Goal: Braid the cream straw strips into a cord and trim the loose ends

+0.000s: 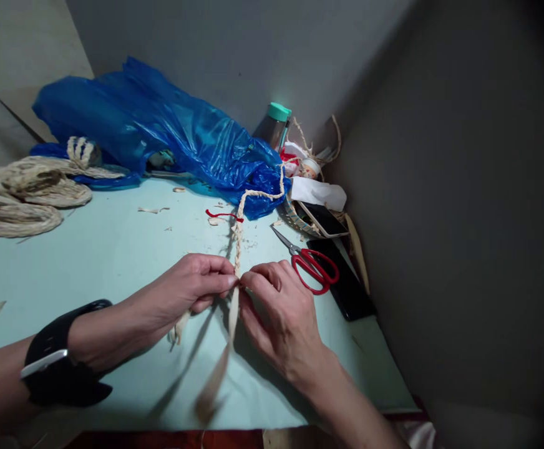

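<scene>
A braided pale cord (238, 243) runs down the middle of the table from the blue plastic bag, with a red string (223, 215) around it partway. My left hand (201, 284), with a black watch on the wrist, pinches the cord's lower end. My right hand (276, 305) meets it there, fingers closed at the same spot from the right. Below the fingertips hangs a loose flat strand (233, 318), its far end blurred. Another short strand end (181, 327) sticks out under my left hand.
Red-handled scissors (312, 268) lie right of my hands, partly over a black phone (347, 290). Behind stand a blue bag (160, 118), a bottle (274, 125) and a basket (300, 218). Bundled fibre (29, 193) lies left; a dark wall rises right.
</scene>
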`<control>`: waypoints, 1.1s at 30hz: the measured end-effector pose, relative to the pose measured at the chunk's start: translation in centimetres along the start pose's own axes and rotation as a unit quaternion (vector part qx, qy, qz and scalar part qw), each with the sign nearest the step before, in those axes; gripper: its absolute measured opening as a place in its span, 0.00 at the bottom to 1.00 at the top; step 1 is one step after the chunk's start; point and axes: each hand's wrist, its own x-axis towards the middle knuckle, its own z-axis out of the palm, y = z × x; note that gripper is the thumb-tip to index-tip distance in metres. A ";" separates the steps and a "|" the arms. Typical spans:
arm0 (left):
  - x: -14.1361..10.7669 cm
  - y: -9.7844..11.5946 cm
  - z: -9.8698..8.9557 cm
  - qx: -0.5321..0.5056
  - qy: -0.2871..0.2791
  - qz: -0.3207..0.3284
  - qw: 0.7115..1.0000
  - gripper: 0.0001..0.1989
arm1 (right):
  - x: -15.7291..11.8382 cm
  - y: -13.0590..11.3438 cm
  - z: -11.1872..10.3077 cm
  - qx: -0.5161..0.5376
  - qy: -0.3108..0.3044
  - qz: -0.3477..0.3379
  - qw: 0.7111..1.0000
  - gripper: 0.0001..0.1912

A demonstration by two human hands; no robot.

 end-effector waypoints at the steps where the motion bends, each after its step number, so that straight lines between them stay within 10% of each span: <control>1: 0.0 0.0 0.0 -0.005 -0.001 -0.001 1.000 0.07 | 0.0 0.0 0.0 0.013 0.011 0.002 1.000 0.06; 16: 0.0 -0.3 -0.1 -0.062 -0.001 0.020 0.998 0.07 | -0.1 0.4 -0.9 -0.019 0.018 -0.108 0.994 0.11; 33: 0.2 -1.2 0.9 0.086 0.074 0.043 0.993 0.11 | -0.1 0.3 -0.1 0.124 0.052 0.089 0.987 0.05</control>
